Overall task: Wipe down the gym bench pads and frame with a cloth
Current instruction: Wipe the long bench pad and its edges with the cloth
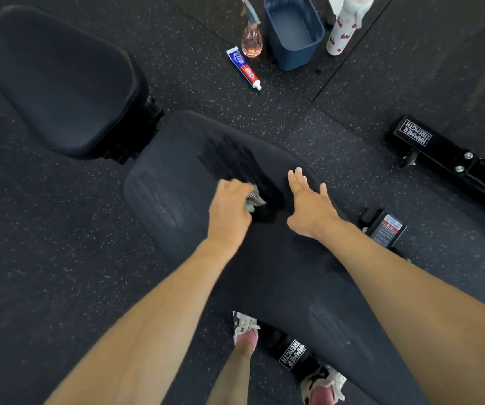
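Nearest, two shoes (245, 331) stand on the speckled floor (60, 258), one on each side of the bench frame (292, 353), whose black bar carries a white "HAMMER STRENGTH" label. Above it the long pad (279, 273) runs away from the person, both bare forearms reaching out over it.

The left hand (229, 209) is curled round a small bunched cloth (254, 198), which sticks out past the knuckles and touches the pad's surface. Just beside it the right hand (308, 203) lies open and flat on the pad near its right edge, fingers straight and together, thumb spread. A darker, wet-looking patch (235, 159) streaks the pad just beyond the cloth.

Past the pad's far end, to the left, sits the seat pad (60, 83), joined by black brackets. To the right another black frame (428, 144) with the same label rests on the floor.

Farthest, a row of things stands on the floor. A toothpaste tube (244, 68) lies flat, cap toward the bench. Behind it stands a clear pink spray bottle (252, 39); its fill level cannot be made out. Next to it is a blue bin (297, 58), open-topped, its inside pale grey; whether that is liquid or bare bottom I cannot tell. Right of the bin is a white bottle (343, 27) with red marks, opaque, contents hidden.
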A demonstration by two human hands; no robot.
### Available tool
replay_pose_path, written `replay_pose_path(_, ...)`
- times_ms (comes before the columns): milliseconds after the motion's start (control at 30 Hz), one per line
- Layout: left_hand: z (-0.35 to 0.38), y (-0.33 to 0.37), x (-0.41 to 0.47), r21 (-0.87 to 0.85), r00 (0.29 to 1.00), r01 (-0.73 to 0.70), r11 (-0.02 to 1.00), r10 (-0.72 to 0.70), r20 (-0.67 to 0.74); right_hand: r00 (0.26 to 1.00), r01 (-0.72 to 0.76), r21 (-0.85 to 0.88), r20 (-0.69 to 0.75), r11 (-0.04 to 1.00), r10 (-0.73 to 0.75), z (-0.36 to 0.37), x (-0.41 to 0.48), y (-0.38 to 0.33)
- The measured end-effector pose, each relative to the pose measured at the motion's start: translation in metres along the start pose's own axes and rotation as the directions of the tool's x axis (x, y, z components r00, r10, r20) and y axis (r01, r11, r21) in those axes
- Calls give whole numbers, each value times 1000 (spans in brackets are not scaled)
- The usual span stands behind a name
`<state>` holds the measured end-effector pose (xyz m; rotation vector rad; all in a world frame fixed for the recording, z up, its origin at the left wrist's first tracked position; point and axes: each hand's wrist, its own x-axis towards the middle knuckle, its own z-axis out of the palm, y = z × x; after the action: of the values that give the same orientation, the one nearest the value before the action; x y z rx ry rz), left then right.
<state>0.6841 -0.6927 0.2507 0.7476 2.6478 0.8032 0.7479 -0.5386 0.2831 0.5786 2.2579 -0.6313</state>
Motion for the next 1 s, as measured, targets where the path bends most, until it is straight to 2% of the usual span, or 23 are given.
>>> replay_pose_path(67, 8, 10, -30, 17, 991, -70, 997, 67, 116, 999, 18, 19, -40, 1000, -17, -3, -5, 0)
replay_pose_path(133, 12, 19, -54, 4, 951, -138, 990, 132, 281, 996, 20, 77, -82, 997, -14, -6, -14, 1)
replay_pose_path(200, 9, 18, -67, -64, 889, -157, 986, 169, 426, 981, 32, 95, -194, 995, -13, -2, -24, 1)
replay_pose_path(233, 2, 13, -68, -98, 883, -140, 985, 169, 439, 965, 33, 100, -262, 994, -5, 3, -30, 0)
replay_pose_path(300, -19, -5, -64, -110, 948, -60, 992, 91, 305, 936, 28, 131, -352, 991, 20, 20, -42, -7)
replay_pose_path(367, -41, -34, -54, -51, 995, 89, 995, -86, 43, 932, 68, 114, -362, 991, -22, 43, -55, -17)
replay_pose_path(400, -51, -49, -49, -2, 983, 174, 985, -174, -55, 933, 102, 77, -354, 992, -69, 55, -61, -22)
replay_pose_path(467, -62, -69, -45, 92, 940, 327, 941, -313, -135, 934, 152, 22, -329, 988, -137, 76, -73, -27)
replay_pose_path(533, -54, -68, -54, 121, 925, 372, 920, -356, -136, 941, 162, -9, -300, 987, -158, 91, -83, -29)
replay_pose_path(700, -13, -31, -107, 77, 928, 362, 929, -351, -124, 957, 155, -59, -240, 986, -165, 106, -102, -24)
replay_pose_path(1000, 12, 5, -177, 57, 976, 216, 975, -218, 30, 956, 220, -117, -171, 969, -238, 123, -115, -23)
